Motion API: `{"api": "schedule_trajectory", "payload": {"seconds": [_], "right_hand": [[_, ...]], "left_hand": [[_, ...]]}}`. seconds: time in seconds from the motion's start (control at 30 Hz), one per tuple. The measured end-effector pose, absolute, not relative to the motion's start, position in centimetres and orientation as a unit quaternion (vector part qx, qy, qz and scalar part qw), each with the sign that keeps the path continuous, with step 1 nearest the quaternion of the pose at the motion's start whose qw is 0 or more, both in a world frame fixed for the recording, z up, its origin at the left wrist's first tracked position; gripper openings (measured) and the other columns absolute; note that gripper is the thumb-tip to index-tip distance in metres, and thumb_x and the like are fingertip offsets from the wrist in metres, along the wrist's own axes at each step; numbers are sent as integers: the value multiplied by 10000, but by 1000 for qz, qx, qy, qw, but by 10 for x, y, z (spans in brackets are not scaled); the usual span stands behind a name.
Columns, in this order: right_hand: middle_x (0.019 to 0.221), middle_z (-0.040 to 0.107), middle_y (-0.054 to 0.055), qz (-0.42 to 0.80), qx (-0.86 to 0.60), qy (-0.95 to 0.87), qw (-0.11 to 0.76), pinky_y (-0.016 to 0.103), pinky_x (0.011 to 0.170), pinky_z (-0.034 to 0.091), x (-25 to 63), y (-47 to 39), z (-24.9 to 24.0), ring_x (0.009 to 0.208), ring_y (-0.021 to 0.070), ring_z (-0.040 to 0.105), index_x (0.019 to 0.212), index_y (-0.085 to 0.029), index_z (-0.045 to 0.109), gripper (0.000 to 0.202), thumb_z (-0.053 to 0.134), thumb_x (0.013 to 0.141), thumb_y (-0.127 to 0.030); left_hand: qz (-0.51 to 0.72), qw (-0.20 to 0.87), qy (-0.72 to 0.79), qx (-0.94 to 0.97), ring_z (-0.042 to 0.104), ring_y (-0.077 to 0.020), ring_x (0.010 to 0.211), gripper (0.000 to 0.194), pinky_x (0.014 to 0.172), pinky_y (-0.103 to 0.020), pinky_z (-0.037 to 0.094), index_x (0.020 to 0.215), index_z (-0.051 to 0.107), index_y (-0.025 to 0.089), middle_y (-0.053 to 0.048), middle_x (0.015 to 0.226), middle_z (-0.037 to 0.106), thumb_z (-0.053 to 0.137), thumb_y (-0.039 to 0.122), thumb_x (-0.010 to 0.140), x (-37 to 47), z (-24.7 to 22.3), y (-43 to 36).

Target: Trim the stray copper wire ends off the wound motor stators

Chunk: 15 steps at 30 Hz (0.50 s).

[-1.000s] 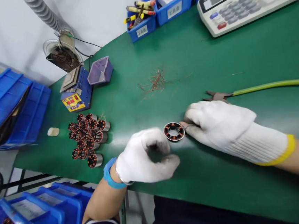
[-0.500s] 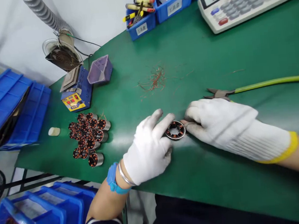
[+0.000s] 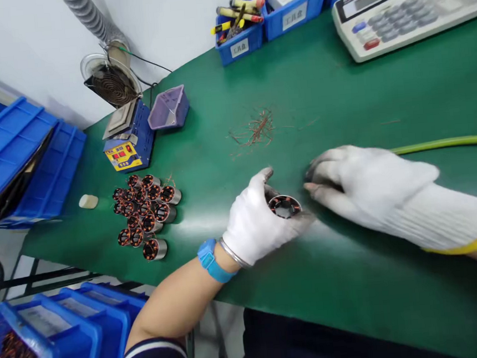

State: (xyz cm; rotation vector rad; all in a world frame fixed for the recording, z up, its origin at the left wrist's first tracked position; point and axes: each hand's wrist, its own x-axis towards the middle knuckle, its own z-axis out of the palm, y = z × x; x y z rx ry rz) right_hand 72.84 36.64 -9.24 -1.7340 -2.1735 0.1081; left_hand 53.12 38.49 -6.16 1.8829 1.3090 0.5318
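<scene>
My left hand (image 3: 261, 219), in a white glove, is wrapped round a metal-rimmed ring with copper windings (image 3: 285, 206) at the centre of the view. To its right, my right hand (image 3: 351, 183), also gloved, lies over the jaws of the green-handled cutters (image 3: 448, 143); its thumb and fingers curve toward each other and blackened fingertips show. Whether anything is between those fingers is hidden. Several similar wound cylinders (image 3: 144, 208) stand grouped on the green table (image 3: 202, 148) at the left. Loose copper wire bits (image 3: 259, 128) lie beyond my hands.
A calculator (image 3: 400, 23) is at the back right, beside blue tool bins (image 3: 240, 47). A purple tray (image 3: 168, 108), a blue device with a yellow panel (image 3: 129, 149) and a fan duct (image 3: 115, 81) are at the back left. Blue crates (image 3: 81, 337) stand below the left edge.
My left hand has turned and closed round the wound ring, which it only touched at the side before. My right hand has moved right, away from the ring, and now covers the cutters' jaws.
</scene>
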Motion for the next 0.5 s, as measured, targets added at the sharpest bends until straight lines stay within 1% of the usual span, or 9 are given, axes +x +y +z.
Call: {"api": "schedule_trajectory", "payload": {"seconds": [0.07, 0.1, 0.13, 0.2, 0.27, 0.37, 0.43, 0.5], "right_hand": [[1008, 694, 114, 66, -659, -724, 191, 409, 702, 481, 731, 368, -86, 853, 277, 625, 848, -203, 658, 306, 474, 917, -438], [1010, 702, 112, 95, -672, -705, 208, 413, 694, 494, 730, 368, -83, 856, 281, 639, 903, -204, 675, 339, 479, 909, -481], [1020, 711, 103, 131, -675, -690, 228, 418, 705, 509, 726, 367, -81, 869, 284, 656, 976, -210, 687, 382, 492, 897, -529], [1069, 721, 81, 207, -652, -679, 267, 427, 781, 539, 716, 363, -81, 925, 284, 677, 1093, -237, 683, 444, 539, 862, -588], [1101, 721, 55, 271, -622, -673, 293, 412, 855, 548, 707, 358, -83, 973, 268, 681, 1092, -262, 678, 401, 567, 847, -560], [1061, 726, 34, 303, -652, -632, 288, 391, 878, 546, 702, 354, -82, 954, 230, 683, 1003, -259, 670, 253, 526, 875, -424], [986, 736, 37, 283, -706, -600, 249, 417, 837, 544, 706, 351, -78, 874, 236, 688, 962, -249, 667, 212, 521, 873, -374], [895, 740, 34, 245, -748, -584, 200, 410, 708, 547, 712, 348, -72, 757, 243, 687, 923, -248, 667, 203, 531, 870, -388]], "left_hand": [[196, 404, 507, 735, 715, -214, 879, 1029, 852, -369, 585, 1509, 361, 190, -31, 1009, 703, 845, 390, 623, 528, -61, 386], [195, 413, 506, 731, 718, -213, 888, 1072, 841, -359, 583, 1539, 320, 201, -34, 1030, 706, 848, 397, 626, 526, -61, 387], [194, 423, 502, 729, 721, -213, 901, 1113, 832, -350, 582, 1565, 275, 212, -39, 1054, 708, 851, 407, 632, 525, -63, 387], [201, 443, 484, 728, 727, -215, 933, 1167, 831, -342, 580, 1600, 189, 227, -47, 1094, 706, 844, 420, 653, 522, -67, 386], [210, 455, 466, 729, 731, -222, 960, 1189, 851, -353, 581, 1615, 136, 225, -51, 1117, 701, 829, 427, 671, 521, -71, 386], [214, 459, 447, 738, 735, -231, 935, 1185, 850, -377, 586, 1618, 146, 206, -51, 1092, 702, 821, 413, 666, 522, -72, 387], [211, 462, 438, 742, 734, -225, 900, 1194, 837, -378, 589, 1619, 152, 188, -48, 1068, 705, 826, 382, 653, 522, -71, 388], [214, 466, 434, 741, 731, -214, 894, 1198, 840, -371, 589, 1622, 142, 192, -45, 1074, 707, 826, 361, 653, 522, -70, 389]]}}
